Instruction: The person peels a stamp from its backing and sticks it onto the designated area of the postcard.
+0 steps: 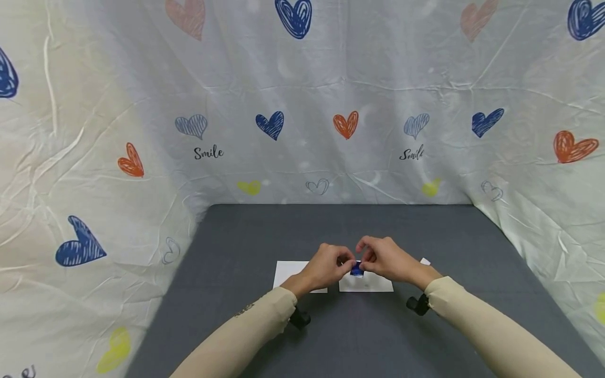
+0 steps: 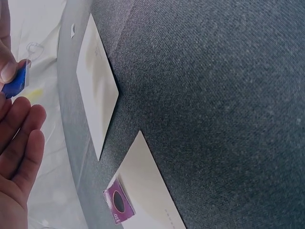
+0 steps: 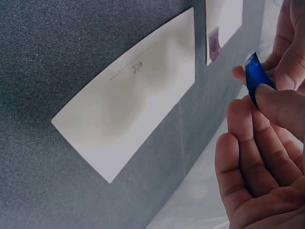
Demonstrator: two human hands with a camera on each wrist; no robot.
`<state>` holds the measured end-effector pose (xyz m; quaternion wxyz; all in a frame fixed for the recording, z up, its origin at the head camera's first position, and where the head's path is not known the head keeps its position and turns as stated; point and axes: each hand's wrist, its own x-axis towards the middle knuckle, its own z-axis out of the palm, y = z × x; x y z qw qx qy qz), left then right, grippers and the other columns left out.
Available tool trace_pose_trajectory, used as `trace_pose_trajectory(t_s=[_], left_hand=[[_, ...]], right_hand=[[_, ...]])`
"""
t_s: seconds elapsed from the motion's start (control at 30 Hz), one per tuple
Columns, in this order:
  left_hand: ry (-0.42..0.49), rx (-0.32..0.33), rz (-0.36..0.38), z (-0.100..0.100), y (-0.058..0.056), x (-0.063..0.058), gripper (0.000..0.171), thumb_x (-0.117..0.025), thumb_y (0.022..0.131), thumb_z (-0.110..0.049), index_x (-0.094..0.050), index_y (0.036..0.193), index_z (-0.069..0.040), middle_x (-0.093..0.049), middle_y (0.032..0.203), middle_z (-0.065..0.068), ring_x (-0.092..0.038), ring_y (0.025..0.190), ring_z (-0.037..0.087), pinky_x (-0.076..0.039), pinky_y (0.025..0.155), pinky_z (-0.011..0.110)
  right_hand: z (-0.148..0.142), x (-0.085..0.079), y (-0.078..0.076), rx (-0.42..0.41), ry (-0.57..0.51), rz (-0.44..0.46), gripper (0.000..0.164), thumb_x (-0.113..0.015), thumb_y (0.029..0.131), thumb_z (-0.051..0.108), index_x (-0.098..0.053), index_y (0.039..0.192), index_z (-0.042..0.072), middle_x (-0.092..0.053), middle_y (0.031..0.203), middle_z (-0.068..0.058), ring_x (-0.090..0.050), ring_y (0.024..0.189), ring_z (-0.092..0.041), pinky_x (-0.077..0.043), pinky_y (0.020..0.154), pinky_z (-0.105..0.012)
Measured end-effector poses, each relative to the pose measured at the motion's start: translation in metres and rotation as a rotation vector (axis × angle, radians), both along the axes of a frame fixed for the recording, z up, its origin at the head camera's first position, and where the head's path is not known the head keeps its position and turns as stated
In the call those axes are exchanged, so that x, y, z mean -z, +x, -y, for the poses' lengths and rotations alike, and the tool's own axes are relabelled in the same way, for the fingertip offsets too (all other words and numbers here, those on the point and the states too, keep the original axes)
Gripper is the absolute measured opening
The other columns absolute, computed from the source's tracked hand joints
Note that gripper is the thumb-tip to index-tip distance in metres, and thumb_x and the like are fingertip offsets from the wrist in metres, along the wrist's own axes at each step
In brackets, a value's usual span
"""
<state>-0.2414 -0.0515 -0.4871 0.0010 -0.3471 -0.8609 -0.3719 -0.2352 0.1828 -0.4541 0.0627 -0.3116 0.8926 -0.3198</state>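
A small blue stamp with a pale edge is between my two hands, raised above the right-hand white envelope. My left hand pinches it from the left at the fingertips. From the other side my right hand pinches it between thumb and index finger, clearest in the right wrist view, where the blue stamp looks slightly bent. The remaining fingers of the right hand are loosely bent beneath. Part of the stamp is covered by the fingertips.
A second white envelope lies to the left, partly behind my left forearm. It bears a purple stamp with a dark oval at one corner. A small white piece lies beyond my right wrist on the dark grey table. A heart-print cloth hangs behind.
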Motion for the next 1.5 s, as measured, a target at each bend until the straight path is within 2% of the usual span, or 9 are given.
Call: trace_pose_trajectory(t_s=[0.13,0.37,0.67,0.87,1.0,1.07,1.17,1.33,1.5], left_hand=[[0.009,-0.030,0.021,0.002,0.000,-0.001,0.014,-0.069,0.108,-0.013,-0.082,0.106,-0.007,-0.082,0.095,0.003,-0.072,0.080,0.005,-0.057,0.074,0.020],[0.034,-0.076,0.053,0.006,-0.001,0.001,0.012,-0.070,0.107,-0.014,-0.082,0.107,-0.010,-0.082,0.098,0.001,-0.073,0.084,0.005,-0.059,0.078,0.023],[0.062,-0.102,0.053,0.008,0.000,0.004,0.011,-0.071,0.107,-0.013,-0.081,0.106,-0.009,-0.082,0.096,0.002,-0.073,0.081,0.005,-0.059,0.074,0.023],[0.086,-0.187,0.036,0.009,0.001,0.001,0.008,-0.078,0.103,-0.017,-0.078,0.102,-0.010,-0.080,0.092,0.001,-0.071,0.077,0.006,-0.058,0.071,0.022],[0.072,-0.232,0.006,0.009,0.002,0.000,0.011,-0.081,0.101,-0.019,-0.077,0.095,-0.010,-0.077,0.085,-0.001,-0.067,0.072,0.004,-0.055,0.067,0.021],[0.061,-0.220,0.014,0.009,0.002,-0.001,0.012,-0.079,0.102,-0.019,-0.078,0.093,-0.010,-0.075,0.082,-0.002,-0.064,0.071,0.003,-0.054,0.065,0.021],[0.048,-0.173,0.045,0.009,0.002,-0.001,0.014,-0.075,0.104,-0.019,-0.080,0.096,-0.009,-0.076,0.083,-0.001,-0.063,0.071,0.003,-0.054,0.065,0.022],[0.027,-0.106,0.073,0.009,0.002,0.001,0.016,-0.068,0.108,-0.018,-0.080,0.103,-0.009,-0.078,0.088,-0.001,-0.064,0.074,0.002,-0.055,0.069,0.023],[0.001,-0.086,0.068,0.010,0.004,0.001,0.019,-0.063,0.110,-0.018,-0.080,0.106,-0.010,-0.077,0.091,-0.002,-0.064,0.076,0.003,-0.055,0.073,0.024]], right_hand=[[-0.003,0.000,-0.002,0.009,0.027,-0.014,0.023,-0.077,0.101,0.008,-0.072,0.123,0.001,-0.080,0.095,0.002,-0.073,0.082,-0.004,-0.059,0.071,-0.023],[-0.007,0.002,-0.002,0.006,0.022,0.009,0.010,-0.076,0.103,0.012,-0.081,0.112,0.010,-0.082,0.095,0.001,-0.073,0.081,-0.003,-0.059,0.071,-0.024],[-0.003,0.009,-0.001,-0.050,-0.028,0.009,0.009,-0.073,0.106,0.012,-0.082,0.108,0.013,-0.082,0.096,-0.008,-0.079,0.083,-0.027,-0.058,0.070,-0.024],[0.002,0.006,-0.001,-0.051,-0.051,-0.011,0.010,-0.072,0.107,0.013,-0.082,0.108,0.013,-0.083,0.098,-0.009,-0.078,0.081,-0.021,-0.058,0.070,-0.025],[0.005,0.005,-0.001,-0.060,-0.066,-0.022,0.010,-0.071,0.107,0.012,-0.081,0.109,0.012,-0.083,0.099,-0.006,-0.077,0.081,-0.010,-0.059,0.072,-0.025],[0.006,0.005,-0.001,-0.066,-0.071,-0.033,0.010,-0.071,0.107,0.011,-0.081,0.109,0.012,-0.083,0.099,-0.003,-0.077,0.083,-0.007,-0.060,0.073,-0.025],[0.007,0.005,0.000,-0.069,-0.076,-0.039,0.010,-0.071,0.107,0.011,-0.081,0.110,0.012,-0.082,0.100,0.000,-0.078,0.085,-0.012,-0.060,0.075,-0.026],[0.008,0.005,0.000,-0.085,-0.062,-0.028,0.010,-0.072,0.106,0.011,-0.080,0.113,0.013,-0.082,0.102,-0.005,-0.078,0.086,-0.014,-0.060,0.075,-0.026],[0.009,0.007,0.000,-0.081,-0.060,-0.007,0.013,-0.070,0.107,0.010,-0.080,0.115,0.012,-0.082,0.105,-0.010,-0.079,0.089,-0.023,-0.060,0.077,-0.026]])
